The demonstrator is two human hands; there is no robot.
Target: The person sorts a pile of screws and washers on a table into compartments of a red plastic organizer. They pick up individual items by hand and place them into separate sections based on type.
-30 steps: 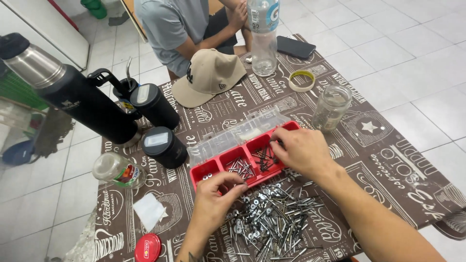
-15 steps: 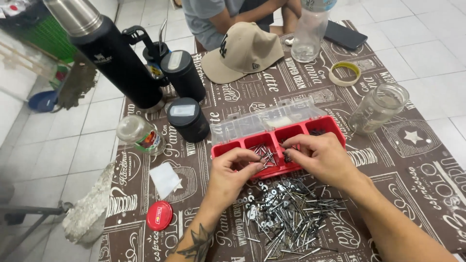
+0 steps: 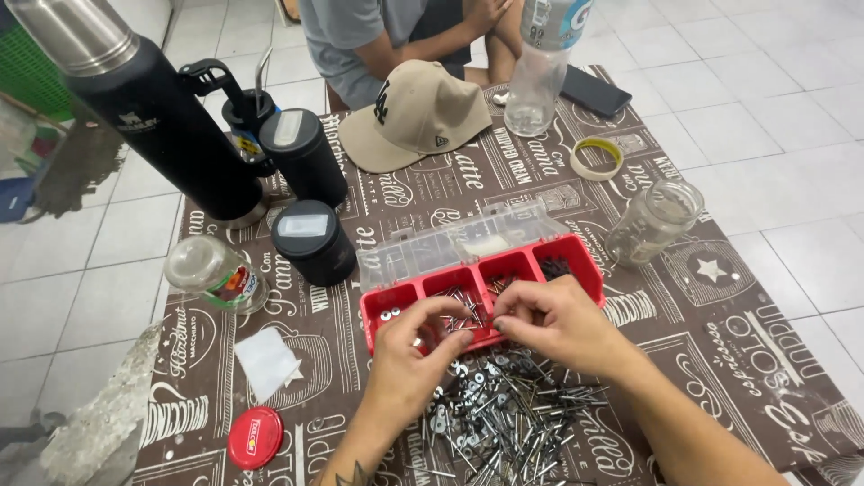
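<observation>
While both hands hover at the centre of the frame, the red compartment tray (image 3: 580, 261) sits just above them on the desk (image 3: 720, 297), its clear hinged lid (image 3: 450, 243) thrown back. Left hand (image 3: 409, 355) pinches what looks like a small nail over the middle compartments, fingertips closed on it; right hand (image 3: 553, 324) has its fingers curled together at the tray's front edge, apparently nipping another small piece, though I cannot tell exactly what. Just below them lies the loose heap of nails, screws and washers (image 3: 504, 423), spreading toward the bottom edge.

Risks now: those pieces are tiny and sharp, so a slipped pinch could drop one into the wrong compartment, or prick a fingertip. A wrist brushing the heap could scatter fasteners off the near edge of the desk. The tray is light; a nudge might tip it.

Further out, a glass jar (image 3: 652, 220) stands right of the tray, a black mug (image 3: 310, 241) left of it, a second jar (image 3: 211, 274) on its side at left, and a red cap (image 3: 255, 436) lower left. Any wide elbow swing could knock those.
</observation>
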